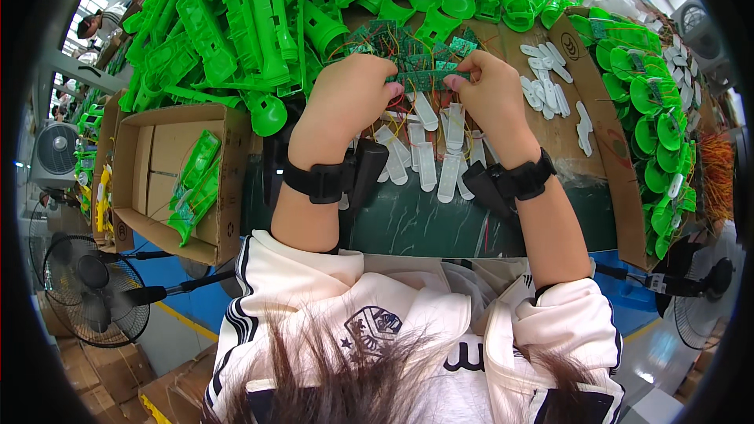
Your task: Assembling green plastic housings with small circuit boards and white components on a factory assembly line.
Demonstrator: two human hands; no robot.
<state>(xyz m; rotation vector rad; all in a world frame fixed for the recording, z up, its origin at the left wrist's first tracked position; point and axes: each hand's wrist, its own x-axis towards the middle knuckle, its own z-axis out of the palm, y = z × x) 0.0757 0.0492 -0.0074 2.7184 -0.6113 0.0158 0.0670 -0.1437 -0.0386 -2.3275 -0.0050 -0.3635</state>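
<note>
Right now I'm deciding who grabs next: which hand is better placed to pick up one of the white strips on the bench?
Probably right. The right hand sits directly above the white strips; the left hand is farther left. Both pinch the green circuit strip.

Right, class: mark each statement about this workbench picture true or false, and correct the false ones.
1. Both hands hold one green circuit board strip between them. True: left hand, right hand.
2. The cardboard box on the left holds red parts. False: it holds green plastic parts.
3. White plastic pieces lie on the bench below the hands. True.
4. The big pile behind the hands is blue. False: it is green.
5. Each wrist wears a black strap. True.
</note>
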